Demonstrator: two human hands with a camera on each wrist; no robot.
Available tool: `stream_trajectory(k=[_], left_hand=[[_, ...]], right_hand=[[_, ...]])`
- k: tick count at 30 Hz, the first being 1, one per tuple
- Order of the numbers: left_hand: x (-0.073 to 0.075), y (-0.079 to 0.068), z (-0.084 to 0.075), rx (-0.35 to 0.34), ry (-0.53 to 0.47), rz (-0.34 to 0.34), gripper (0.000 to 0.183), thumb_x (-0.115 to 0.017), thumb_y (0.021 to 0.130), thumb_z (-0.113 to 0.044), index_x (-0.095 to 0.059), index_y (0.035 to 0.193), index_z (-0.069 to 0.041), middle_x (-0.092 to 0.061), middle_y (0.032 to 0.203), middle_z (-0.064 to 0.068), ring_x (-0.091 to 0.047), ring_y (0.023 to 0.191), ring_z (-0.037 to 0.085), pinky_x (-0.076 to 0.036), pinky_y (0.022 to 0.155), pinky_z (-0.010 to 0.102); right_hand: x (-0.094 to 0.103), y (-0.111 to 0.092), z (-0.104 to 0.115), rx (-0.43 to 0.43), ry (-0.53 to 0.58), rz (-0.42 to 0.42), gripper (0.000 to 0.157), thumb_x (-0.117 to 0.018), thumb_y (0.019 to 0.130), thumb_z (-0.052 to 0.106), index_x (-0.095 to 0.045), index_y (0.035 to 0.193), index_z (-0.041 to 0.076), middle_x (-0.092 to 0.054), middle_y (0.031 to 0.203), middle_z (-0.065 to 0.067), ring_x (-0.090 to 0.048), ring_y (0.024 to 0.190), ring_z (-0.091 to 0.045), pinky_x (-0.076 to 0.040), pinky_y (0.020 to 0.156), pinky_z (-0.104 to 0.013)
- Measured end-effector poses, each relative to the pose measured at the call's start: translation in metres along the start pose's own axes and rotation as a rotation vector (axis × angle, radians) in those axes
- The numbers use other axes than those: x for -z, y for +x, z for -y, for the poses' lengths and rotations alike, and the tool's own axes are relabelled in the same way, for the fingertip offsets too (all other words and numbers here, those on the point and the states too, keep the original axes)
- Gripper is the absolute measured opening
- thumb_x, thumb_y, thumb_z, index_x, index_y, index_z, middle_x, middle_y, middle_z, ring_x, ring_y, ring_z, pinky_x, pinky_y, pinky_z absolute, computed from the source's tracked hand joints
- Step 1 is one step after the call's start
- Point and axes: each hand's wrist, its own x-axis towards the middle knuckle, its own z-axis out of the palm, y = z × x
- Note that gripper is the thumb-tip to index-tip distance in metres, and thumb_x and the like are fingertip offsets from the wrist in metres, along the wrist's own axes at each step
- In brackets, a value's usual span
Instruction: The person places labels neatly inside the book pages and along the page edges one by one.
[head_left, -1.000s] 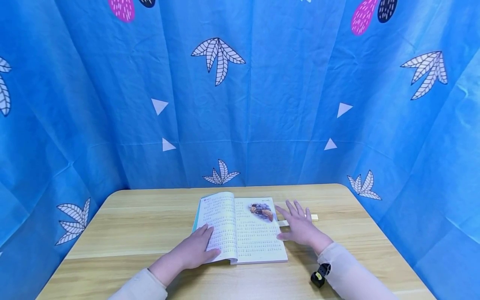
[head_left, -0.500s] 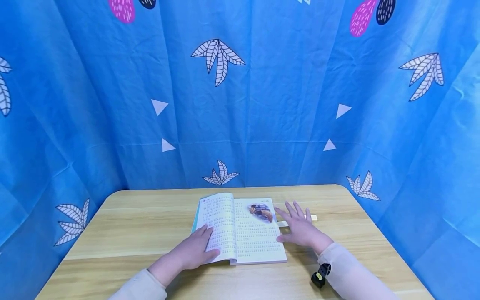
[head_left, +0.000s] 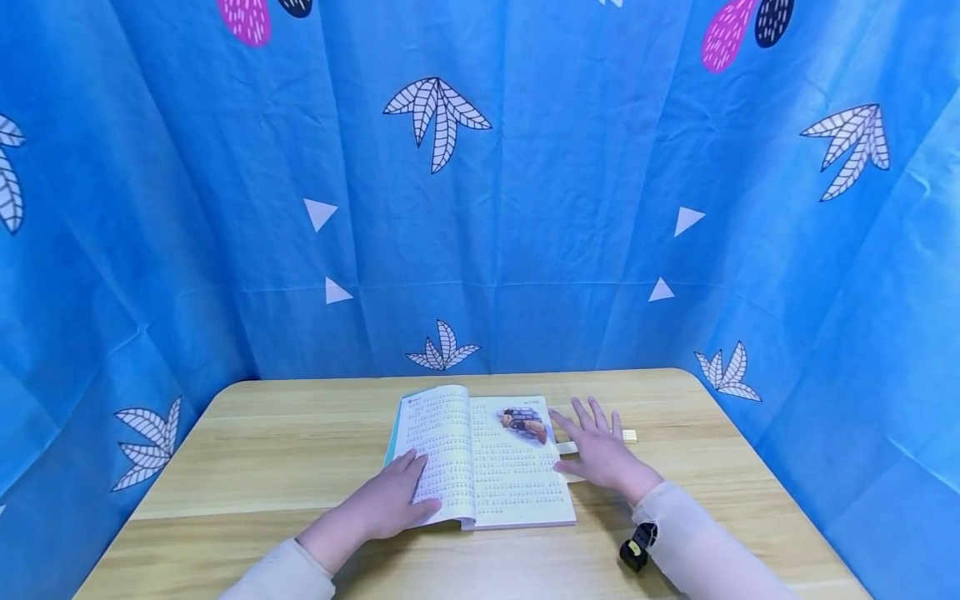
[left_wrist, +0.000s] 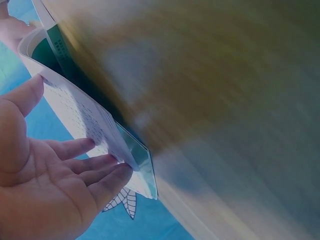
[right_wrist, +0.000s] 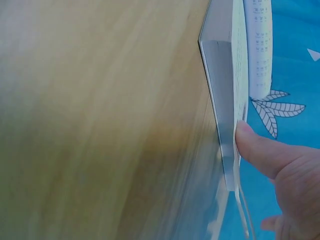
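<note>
Left hand (head_left: 388, 502) and right hand (head_left: 602, 456): fingers relaxed, grasping nothing.
The book (head_left: 517, 475) they touch lies spread on the worktop (head_left: 285, 442) — likely light, its pages limp and easily creased — best taken by both outer edges, cover included.

Tabletop (head_left: 285, 442): pale wood grain with darker streaks; far corners rounded. Blue curtain (head_left: 585, 167): hung beyond the far edge and along both sides; vertical folds and a horizontal crease noted at the back. Print: white leaf sprigs (head_left: 437, 117) with dark outlines; white triangles (head_left: 320, 214); at the top, pink drop shapes (head_left: 722, 37) and black drop shapes (head_left: 772, 23), both flecked white.
</note>
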Motion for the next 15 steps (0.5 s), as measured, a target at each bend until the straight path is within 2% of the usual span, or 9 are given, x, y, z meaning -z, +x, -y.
stream_trajectory(k=[7, 15], left_hand=[[0.0012, -0.0008, -0.0017, 0.002, 0.0, 0.0, 0.082, -0.064, 0.094, -0.052, -0.041, 0.15, 0.003, -0.033, 0.157, 0.026, -0.029, 0.145, 0.043, -0.03, 0.115, 0.058], [0.0015, -0.0014, -0.0023, 0.012, 0.001, 0.002, 0.083, -0.064, 0.094, -0.053, -0.04, 0.15, 0.003, -0.033, 0.157, 0.026, -0.029, 0.145, 0.043, -0.03, 0.115, 0.058]], right_hand=[[-0.0021, -0.0015, -0.003, -0.023, -0.005, -0.004, 0.094, -0.078, 0.082, 0.05, -0.031, 0.159, 0.024, -0.016, 0.163, -0.025, -0.004, 0.148, -0.051, 0.001, 0.111, -0.076], [0.0004, -0.0075, -0.0013, -0.003, 0.019, -0.007, 0.101, -0.08, 0.077, 0.054, -0.031, 0.159, 0.021, -0.013, 0.163, -0.024, -0.003, 0.148, -0.051, 0.004, 0.11, -0.076]])
